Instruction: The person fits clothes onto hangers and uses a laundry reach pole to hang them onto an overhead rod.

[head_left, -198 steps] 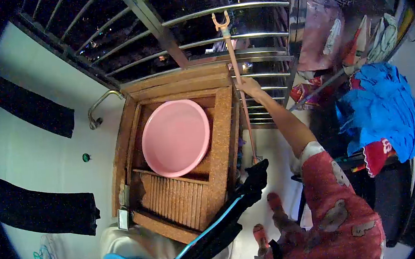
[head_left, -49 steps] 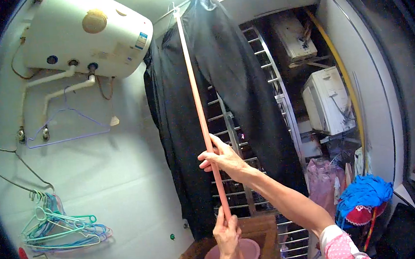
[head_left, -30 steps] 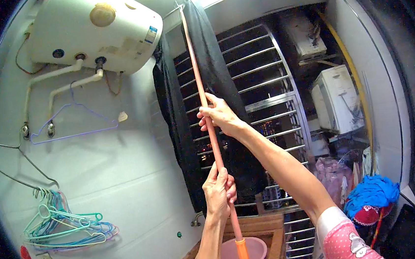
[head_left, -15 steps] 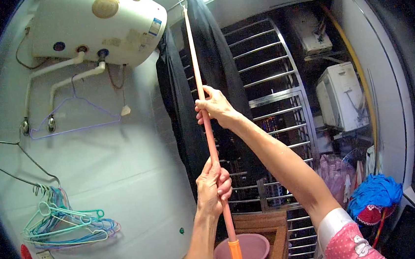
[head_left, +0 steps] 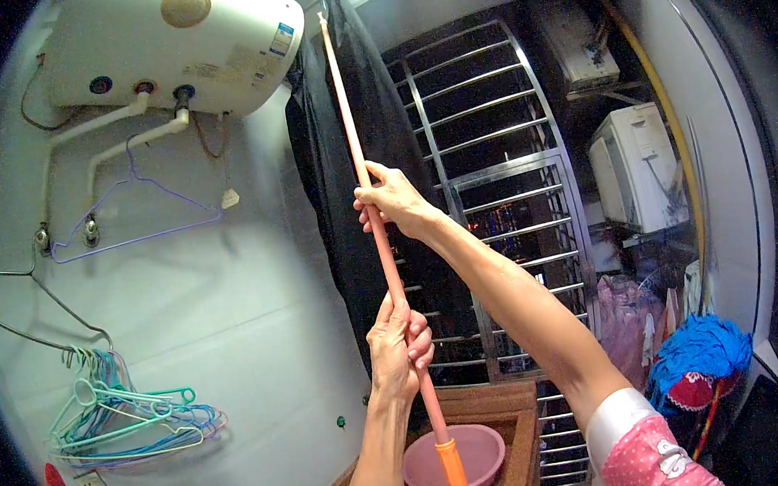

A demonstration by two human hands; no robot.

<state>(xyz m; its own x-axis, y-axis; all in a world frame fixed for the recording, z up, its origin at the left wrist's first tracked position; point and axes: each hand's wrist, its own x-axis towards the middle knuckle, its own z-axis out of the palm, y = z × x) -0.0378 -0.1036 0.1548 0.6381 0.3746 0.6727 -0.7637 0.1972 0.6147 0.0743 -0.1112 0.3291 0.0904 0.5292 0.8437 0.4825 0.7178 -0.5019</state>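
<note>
A long pink pole (head_left: 385, 248) with an orange handle end (head_left: 454, 478) slants up to the ceiling. My left hand (head_left: 396, 346) is closed round its lower part. Higher up, my right hand (head_left: 392, 202) grips the same pole between thumb and fingers. The pole's thin tip (head_left: 322, 17) reaches the top of a black pair of trousers or similar long dark cloth (head_left: 365, 78), hanging near the ceiling; whether the tip has hooked it I cannot tell.
A white water heater (head_left: 177, 44) hangs at upper left. Below are a purple hanger (head_left: 132, 184) and several bunched hangers (head_left: 126, 409). Metal window bars (head_left: 505, 196) stand ahead. A pink basin (head_left: 454, 459) sits low, with a blue mop head (head_left: 703, 359) at right.
The pole's top and the top of the dark cloth have shifted left, uncovering more window bars. Both hands keep their hold on the pole.
</note>
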